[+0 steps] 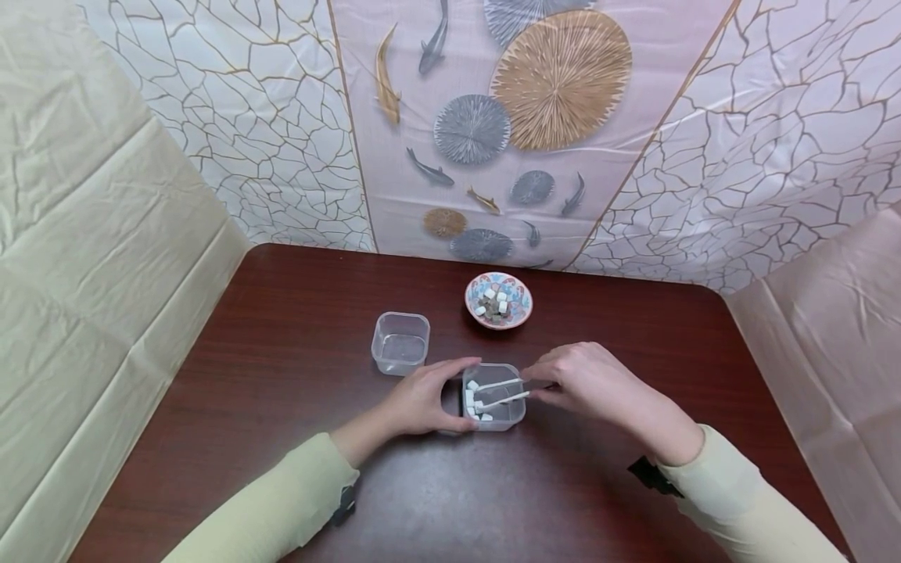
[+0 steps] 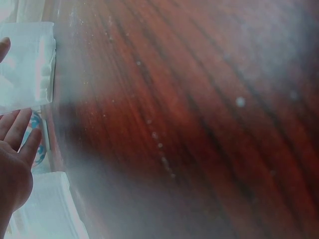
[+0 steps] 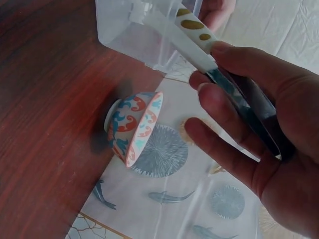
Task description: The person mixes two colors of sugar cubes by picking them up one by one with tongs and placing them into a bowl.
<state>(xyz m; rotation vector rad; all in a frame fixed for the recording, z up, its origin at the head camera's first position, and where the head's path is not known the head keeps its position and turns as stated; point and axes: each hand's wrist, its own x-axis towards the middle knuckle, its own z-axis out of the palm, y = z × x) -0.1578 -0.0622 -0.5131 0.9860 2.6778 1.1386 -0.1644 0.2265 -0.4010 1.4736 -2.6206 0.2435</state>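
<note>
Here the right hand (image 1: 587, 381) pinches a pair of white tongs (image 1: 501, 393), thumb on top and fingers curled beneath, the tips reaching down into a clear plastic tub (image 1: 494, 396) that sits between both hands. The left hand (image 1: 427, 397) cups the tub's near-left side, thumb along its far edge and fingers curved around the front wall. Inside the tub lie several small white cubes (image 1: 471, 397), gathered toward the left hand's side; the tong tips sit among them, though whether they grip one is too small to tell.

Just beyond the left hand stands a second clear tub (image 1: 400, 342), square with rounded corners, and nothing shows in it. Beyond the right hand's fingertips, a little apart from them, a small round bowl (image 1: 498, 299) with a red and blue pattern holds a heap of white and grey-brown cubes.

The counter (image 1: 281, 438) is dark red-brown wood grain, smooth and glossy. Pale sleeves cover both forearms.

The right wrist view adds what the head view lacks: the tongs (image 3: 199, 42) carry gold oval marks on the white arm and turn dark and shiny where they run across the palm, and the bowl (image 3: 135, 127) shows its painted outer wall and small foot. The left wrist view is hazy, showing mostly counter grain, the palm (image 2: 14, 169) at its edge and blurred translucent plastic.
</note>
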